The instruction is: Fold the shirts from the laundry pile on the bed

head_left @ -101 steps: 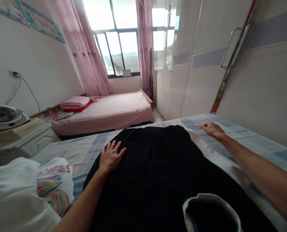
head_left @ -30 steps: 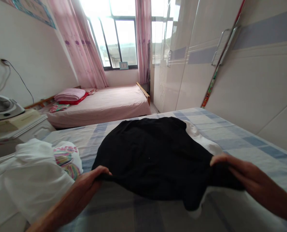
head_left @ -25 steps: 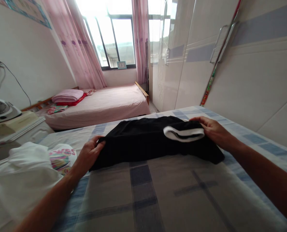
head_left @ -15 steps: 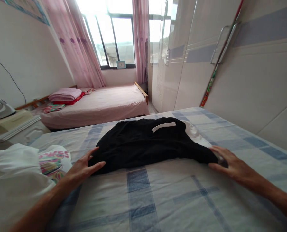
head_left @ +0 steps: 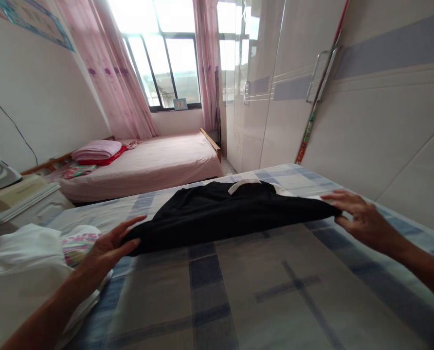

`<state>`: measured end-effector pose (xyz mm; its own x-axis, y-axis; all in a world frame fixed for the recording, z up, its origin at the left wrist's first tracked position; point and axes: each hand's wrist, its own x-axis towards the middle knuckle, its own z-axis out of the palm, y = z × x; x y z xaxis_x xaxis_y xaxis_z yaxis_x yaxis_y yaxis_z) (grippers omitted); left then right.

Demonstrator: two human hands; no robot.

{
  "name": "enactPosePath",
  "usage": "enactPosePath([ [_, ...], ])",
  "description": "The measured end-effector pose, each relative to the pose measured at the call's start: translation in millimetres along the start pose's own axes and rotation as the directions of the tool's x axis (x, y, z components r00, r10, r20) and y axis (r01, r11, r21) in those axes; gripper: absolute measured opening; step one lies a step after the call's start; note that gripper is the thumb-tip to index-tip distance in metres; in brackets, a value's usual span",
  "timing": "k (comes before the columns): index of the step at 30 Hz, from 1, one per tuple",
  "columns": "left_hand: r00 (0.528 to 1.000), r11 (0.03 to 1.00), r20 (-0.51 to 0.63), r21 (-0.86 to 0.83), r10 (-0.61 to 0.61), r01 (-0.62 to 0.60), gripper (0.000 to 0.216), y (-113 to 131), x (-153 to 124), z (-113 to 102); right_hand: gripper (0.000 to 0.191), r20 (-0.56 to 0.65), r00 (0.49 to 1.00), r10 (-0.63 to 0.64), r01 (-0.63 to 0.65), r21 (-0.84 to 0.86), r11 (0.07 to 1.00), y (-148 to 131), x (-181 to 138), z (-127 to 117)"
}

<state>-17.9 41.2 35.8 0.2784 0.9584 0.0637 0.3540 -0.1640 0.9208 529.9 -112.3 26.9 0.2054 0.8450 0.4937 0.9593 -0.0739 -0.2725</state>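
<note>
On the checked blue-and-white bed [head_left: 239, 291], our left hand [head_left: 107, 245] and right hand [head_left: 359, 218], fingers spread and gripping nothing, flank the folded black cotton garment [head_left: 224, 214] stretched lengthwise between them, each touching an end.

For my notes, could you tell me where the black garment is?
In the head view, the black garment lies folded mid-frame on the checked bed, between the left hand and right hand.

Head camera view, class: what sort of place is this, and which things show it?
Most likely a home bedroom. A pink-sheeted bed stands under a pink-curtained window, tall wardrobe doors line one side, and a folded black garment lies on a checked bedsheet.
</note>
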Motion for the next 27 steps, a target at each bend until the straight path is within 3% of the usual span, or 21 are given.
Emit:
enactPosePath([
  [3,0.992,0.987,0.107,0.152,-0.072,0.055,0.065,-25,-8,8,0.027,0.203,0.974,0.102,-0.114,0.051,0.992,18,-28,20],
  [5,0.987,0.962,0.095,0.254,-0.127,0.099,0.067,-35,-10,18,0.033,0.266,0.950,0.161,-0.184,0.064,0.981,14,-36,32],
  [9,0.988,0.955,-0.018,0.252,-0.156,0.156,0.078,-28,-7,35,0.043,0.233,0.940,0.249,-0.259,0.009,0.966,-23,-30,38],
  [12,0.993,0.985,-0.036,0.122,-0.115,0.119,0.078,-17,-8,35,0.040,0.139,0.958,0.252,-0.273,0.163,0.948,-40,-24,26],
  [15,0.996,0.995,0.001,0.057,-0.084,0.084,0.069,-17,-12,29,0.041,0.138,0.944,0.301,-0.330,0.336,0.882,-36,-28,12],
  [19,0.987,0.982,0.069,0.126,-0.147,0.137,0.068,-26,-16,29,0.039,0.277,0.892,0.358,-0.432,0.282,0.857,-25,-40,12],
  [27,0.974,0.979,0.107,0.067,-0.199,0.192,0.068,-18,-25,29,0.042,0.322,0.911,0.259,-0.346,0.252,0.904,-22,-50,11],
])
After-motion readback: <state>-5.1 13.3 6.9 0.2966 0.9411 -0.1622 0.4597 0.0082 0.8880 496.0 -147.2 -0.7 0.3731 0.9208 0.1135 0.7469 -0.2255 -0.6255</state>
